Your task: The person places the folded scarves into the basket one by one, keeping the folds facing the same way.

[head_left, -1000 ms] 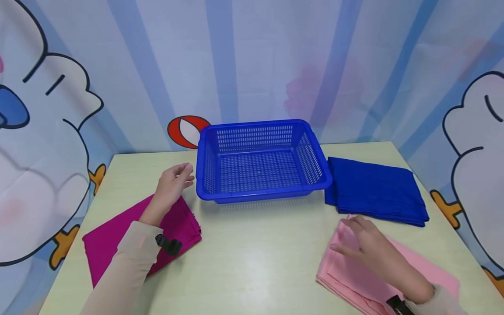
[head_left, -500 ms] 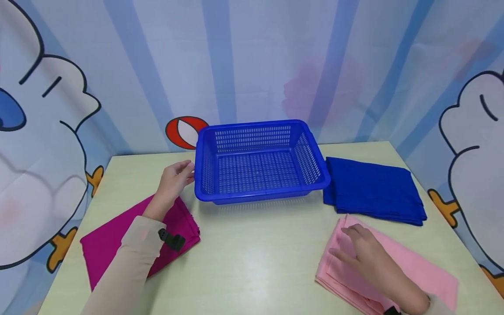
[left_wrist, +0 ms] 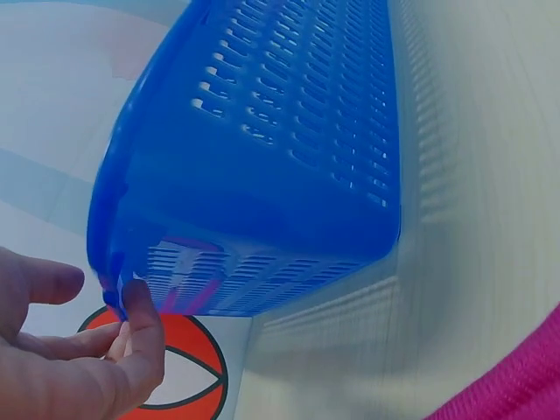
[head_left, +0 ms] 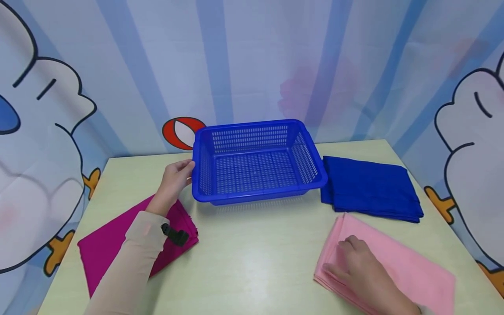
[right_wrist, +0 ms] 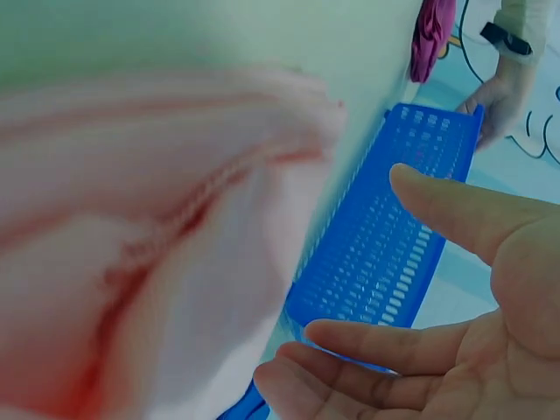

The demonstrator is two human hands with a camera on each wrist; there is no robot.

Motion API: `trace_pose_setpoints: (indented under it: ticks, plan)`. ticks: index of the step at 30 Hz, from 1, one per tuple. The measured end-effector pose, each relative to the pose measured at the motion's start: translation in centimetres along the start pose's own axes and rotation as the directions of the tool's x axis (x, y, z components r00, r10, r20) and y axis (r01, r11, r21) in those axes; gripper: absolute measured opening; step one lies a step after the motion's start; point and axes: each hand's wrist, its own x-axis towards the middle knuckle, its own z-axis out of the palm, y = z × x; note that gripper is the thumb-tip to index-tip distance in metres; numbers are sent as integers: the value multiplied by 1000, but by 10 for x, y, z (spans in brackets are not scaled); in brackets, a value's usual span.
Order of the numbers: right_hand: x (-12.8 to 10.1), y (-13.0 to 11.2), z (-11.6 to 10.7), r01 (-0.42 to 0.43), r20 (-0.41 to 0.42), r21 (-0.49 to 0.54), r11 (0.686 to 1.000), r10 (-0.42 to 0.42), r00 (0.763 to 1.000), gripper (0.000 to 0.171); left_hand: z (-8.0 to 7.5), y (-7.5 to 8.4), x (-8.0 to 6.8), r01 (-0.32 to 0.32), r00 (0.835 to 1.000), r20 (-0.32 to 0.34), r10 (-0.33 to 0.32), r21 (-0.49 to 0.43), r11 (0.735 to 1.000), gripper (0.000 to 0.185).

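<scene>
The blue plastic basket (head_left: 256,192) stands at the back middle of the table. My left hand (head_left: 176,177) is at its left rim; in the left wrist view the fingers (left_wrist: 144,337) curl under the rim and the thumb sits just off its other side. My right hand (head_left: 364,267) is over the folded pink cloth (head_left: 413,267) at the front right, its fingers loosely spread and the thumb apart. In the right wrist view that hand (right_wrist: 420,332) holds nothing, and the cloth's layered edge (right_wrist: 201,192) shows beside it.
A folded blue cloth (head_left: 370,188) lies right of the basket, close to its corner. A folded magenta cloth (head_left: 106,245) lies under the left forearm. A printed cartoon backdrop (head_left: 252,57) rises behind the pale table (head_left: 252,253).
My left hand has closed in on the basket's left rim. My right hand has drawn back slightly toward me over the pink cloth. The head view has shifted a little.
</scene>
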Motion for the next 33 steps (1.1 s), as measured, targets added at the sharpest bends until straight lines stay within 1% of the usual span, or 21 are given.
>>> trace_pose_setpoints:
  ticks: [3, 9, 15, 17, 20, 23, 26, 29, 31, 33]
  plan:
    - [-4, -2, 5, 6, -3, -7, 1000, -6, 1000, 59, 1, 1, 1, 7, 1000, -3, -7, 5, 1000, 54]
    - [-11, -4, 17, 84, -103, -13, 996, -85, 991, 52, 0, 1, 1, 16, 1000, -4, -16, -5, 1000, 53]
    - [-13, -9, 27, 92, -85, -33, 995, -95, 992, 54, 0, 1, 2, 26, 1000, 5, -26, -1, 1000, 53]
    - [-15, -9, 31, 106, -105, -44, 993, -110, 988, 54, 0, 1, 1, 28, 1000, 7, -28, -1, 1000, 54]
    - [-16, -8, 37, 143, -174, -72, 987, -154, 973, 52, 0, 1, 1, 26, 1000, 8, -26, -9, 1000, 54]
    - [-17, -7, 42, 171, -245, -119, 978, -196, 950, 53, 1, 2, 1, 27, 1000, 7, -27, -15, 1000, 54]
    - [-16, -8, 45, 173, -273, -166, 971, -214, 938, 52, 1, 3, 2, 27, 1000, 6, -27, -16, 1000, 54]
    - [-15, -8, 48, 177, -298, -198, 964, -231, 926, 46, 2, 3, 3, 24, 1000, 4, -24, -15, 1000, 53]
    - [-14, -8, 50, 191, -341, -216, 958, -257, 904, 34, 2, 2, 4, 26, 1000, 2, -26, -13, 1000, 52]
    - [-14, -8, 52, 207, -388, -243, 948, -290, 875, 23, 3, 0, 6, 24, 1000, 1, -24, -12, 1000, 50]
